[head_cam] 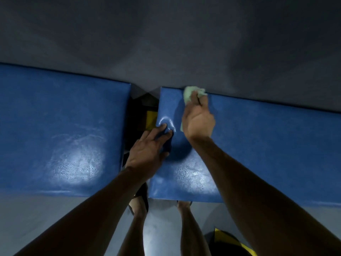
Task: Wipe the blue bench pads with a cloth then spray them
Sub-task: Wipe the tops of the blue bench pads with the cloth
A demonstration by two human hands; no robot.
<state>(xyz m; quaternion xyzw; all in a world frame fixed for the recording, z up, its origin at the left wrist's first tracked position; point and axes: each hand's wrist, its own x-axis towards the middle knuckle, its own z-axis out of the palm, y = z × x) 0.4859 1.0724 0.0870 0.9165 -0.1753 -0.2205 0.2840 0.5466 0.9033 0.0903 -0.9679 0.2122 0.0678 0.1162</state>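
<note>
Two blue bench pads lie side by side, the left pad [60, 130] and the right pad [267, 145], with a dark gap between them. My right hand [198, 121] presses a pale green cloth [190, 94] flat on the right pad near its far left corner. My left hand [149, 150] rests with spread fingers on the left edge of the same pad, pushing a dent into it. Both pads show shiny wet patches near their front edges. No spray bottle is in view.
A grey wall [166, 43] rises right behind the pads. A yellow frame part [151, 120] shows in the gap between the pads. My legs and sandalled feet [140, 202] stand on the grey floor below. A yellow and black object [230, 241] sits at the bottom right.
</note>
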